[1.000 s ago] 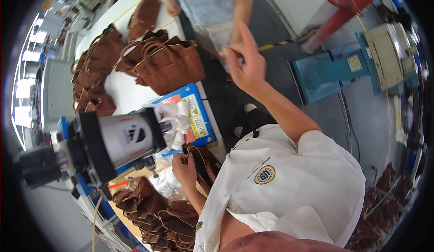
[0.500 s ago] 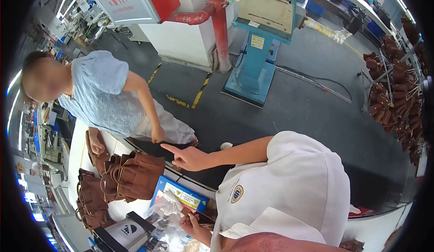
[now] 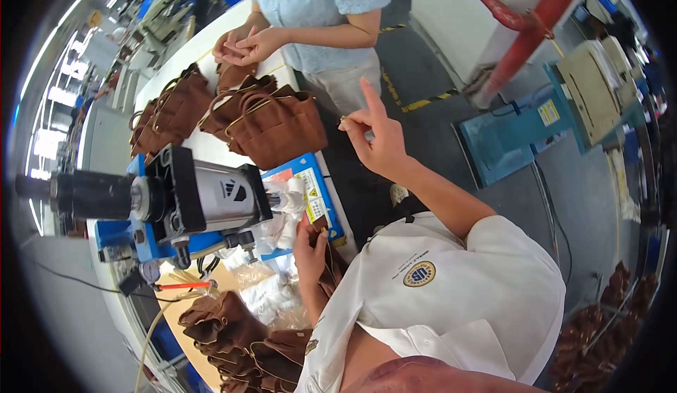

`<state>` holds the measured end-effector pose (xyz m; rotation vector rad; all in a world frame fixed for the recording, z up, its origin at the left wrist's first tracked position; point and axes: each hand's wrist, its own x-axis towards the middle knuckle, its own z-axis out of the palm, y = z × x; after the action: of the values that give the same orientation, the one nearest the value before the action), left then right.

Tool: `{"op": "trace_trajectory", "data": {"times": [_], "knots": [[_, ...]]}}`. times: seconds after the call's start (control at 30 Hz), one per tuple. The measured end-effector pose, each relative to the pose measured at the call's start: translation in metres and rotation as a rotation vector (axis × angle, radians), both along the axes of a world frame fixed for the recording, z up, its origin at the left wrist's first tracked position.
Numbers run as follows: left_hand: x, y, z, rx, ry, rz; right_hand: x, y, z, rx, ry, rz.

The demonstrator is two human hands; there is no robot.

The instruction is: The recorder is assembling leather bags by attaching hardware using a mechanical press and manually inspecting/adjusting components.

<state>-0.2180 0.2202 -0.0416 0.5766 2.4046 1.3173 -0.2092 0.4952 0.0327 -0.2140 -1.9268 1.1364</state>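
My right hand (image 3: 381,139) is raised in front of the white shirt, its index finger stretched out. The other fingers are bent, and at their tips shows a small gold-coloured piece (image 3: 343,119), too small to name. Lower down, my left hand (image 3: 310,252) is closed on a brown leather piece (image 3: 319,222) beside the blue press base (image 3: 326,192). A small gold-coloured spot shows at its fingertips. Brown leather hangs below this hand, partly hidden by the arm. White plastic wrapping (image 3: 271,234) lies next to it.
The press machine (image 3: 218,195) stands left of my left hand. Brown leather handbags (image 3: 278,129) sit on the white table beyond it, and more brown bags (image 3: 233,329) lie nearer. A co-worker in a light blue top (image 3: 317,5) stands across. A teal machine (image 3: 508,139) is at right.
The view has turned, bringing the press and nearer bags into sight. My right index finger now points upward. The co-worker's hands have come together. My left hand stays by the press.
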Motion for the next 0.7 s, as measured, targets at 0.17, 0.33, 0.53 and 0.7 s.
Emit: {"op": "trace_trajectory", "data": {"times": [0.17,0.33,0.53,0.7], "knots": [[0.006,0.0,-0.008,-0.012,0.153,0.01,-0.029,0.002,-0.016,-0.042,-0.07,0.019],[0.008,-0.004,-0.008,0.209,-0.18,0.156,0.001,-0.034,-0.094,-0.474,-0.571,0.585],[-0.004,0.005,-0.01,0.254,-0.317,0.254,0.022,-0.07,-0.098,-0.351,-0.842,1.019],[-0.001,0.005,-0.016,0.328,-0.304,0.265,-0.002,-0.079,-0.08,-0.094,-0.716,0.969]]}}
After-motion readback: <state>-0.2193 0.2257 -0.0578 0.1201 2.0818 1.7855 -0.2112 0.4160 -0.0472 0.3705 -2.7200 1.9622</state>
